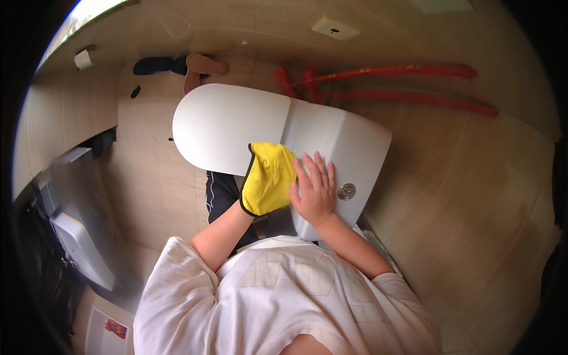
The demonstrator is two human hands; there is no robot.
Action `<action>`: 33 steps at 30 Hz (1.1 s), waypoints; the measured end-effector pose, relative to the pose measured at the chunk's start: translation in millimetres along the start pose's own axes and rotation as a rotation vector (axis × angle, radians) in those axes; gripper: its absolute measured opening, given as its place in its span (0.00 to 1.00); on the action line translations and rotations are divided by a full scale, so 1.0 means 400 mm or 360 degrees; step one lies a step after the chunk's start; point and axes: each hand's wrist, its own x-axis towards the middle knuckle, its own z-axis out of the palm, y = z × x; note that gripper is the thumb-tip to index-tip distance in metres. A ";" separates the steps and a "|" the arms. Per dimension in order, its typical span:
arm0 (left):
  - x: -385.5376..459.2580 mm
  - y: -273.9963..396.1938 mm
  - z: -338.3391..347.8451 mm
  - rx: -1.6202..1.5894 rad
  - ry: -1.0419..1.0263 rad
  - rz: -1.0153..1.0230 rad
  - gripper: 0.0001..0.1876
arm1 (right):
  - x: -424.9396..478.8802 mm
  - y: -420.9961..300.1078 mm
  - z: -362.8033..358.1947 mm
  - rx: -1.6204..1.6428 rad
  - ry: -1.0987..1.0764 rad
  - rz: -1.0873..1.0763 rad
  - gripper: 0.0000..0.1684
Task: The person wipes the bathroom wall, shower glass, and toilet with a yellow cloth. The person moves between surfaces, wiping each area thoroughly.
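Note:
A yellow cloth with a black hem [269,179] wraps my left hand down to the wrist, so its fingers are hidden. The wrapped hand is over the near side of a white toilet, where the closed seat lid [226,124] meets the tank. My right hand [314,188] is spread over the white tank top [364,153], palm down and bare. Its thumb is close beside the cloth; whether they touch I cannot tell. Just right of that hand is a round metal flush button [346,191].
Red wrapped poles [399,71] are beyond the tank, near the wall. Dark slippers [153,66] and pink slippers [207,64] lie past the lid. A blurred grey-white object [82,248] stands at left, beside black plastic [49,262]. A wall socket plate [336,29] is above.

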 end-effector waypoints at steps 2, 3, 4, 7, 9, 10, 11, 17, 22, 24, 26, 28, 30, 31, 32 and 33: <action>0.005 0.043 0.006 -0.0063 -0.0022 -0.0101 0.33 | 0.005 -0.005 0.008 0.0000 0.0041 0.0100 0.30; 0.004 0.058 0.004 -0.0001 -0.0013 -0.0135 0.33 | 0.007 -0.012 0.019 0.0006 0.0087 0.0140 0.30; 0.003 0.070 0.002 0.0063 -0.0001 -0.0170 0.33 | 0.007 -0.032 0.030 0.0044 0.0104 0.0161 0.30; -0.012 0.099 -0.056 0.0326 0.0185 -0.0185 0.31 | 0.024 -0.125 0.070 0.0247 0.0126 0.0335 0.32; -0.020 0.127 -0.067 0.0096 0.0158 -0.0200 0.30 | 0.033 -0.196 0.157 0.0179 -0.0045 0.0815 0.33; -0.029 0.147 -0.114 -0.0021 0.0110 -0.0214 0.29 | 0.036 -0.212 0.214 0.0444 0.0018 0.0924 0.31; -0.047 0.172 -0.161 -0.0143 0.0067 -0.0229 0.28 | 0.035 -0.216 0.283 0.0709 0.0081 0.1031 0.29; -0.113 0.363 -0.224 0.0330 0.0539 -0.0758 0.33 | 0.018 -0.136 0.583 0.0995 0.0320 0.1792 0.13; -0.143 0.527 -0.335 0.2788 0.1152 -0.0501 0.32 | 0.012 -0.061 0.702 0.0631 -0.0111 0.1601 0.48; -0.172 0.565 -0.427 0.3657 0.1120 -0.0504 0.37 | 0.038 -0.056 0.741 0.0320 -0.0166 0.1439 0.48; -0.171 0.561 -0.413 0.4011 0.1190 -0.0697 0.42 | 0.066 -0.056 0.795 0.0226 -0.0188 0.1355 0.47; -0.163 0.565 -0.437 0.3908 0.1303 -0.0994 0.45 | 0.107 -0.037 0.847 0.0031 -0.0125 0.1393 0.46; -0.157 0.561 -0.443 0.3768 0.1379 -0.1203 0.47 | 0.166 -0.002 0.881 -0.0077 0.0014 0.1380 0.44; -0.154 0.557 -0.443 0.3805 0.1357 -0.1196 0.48 | 0.212 0.012 0.884 -0.0132 0.0023 0.1375 0.43; -0.157 0.550 -0.444 0.3833 0.1347 -0.1186 0.48 | 0.265 0.019 0.876 -0.0187 0.0028 0.1358 0.42; -0.160 0.546 -0.442 0.3862 0.1335 -0.1177 0.49 | 0.307 0.021 0.872 -0.0241 0.0034 0.1343 0.41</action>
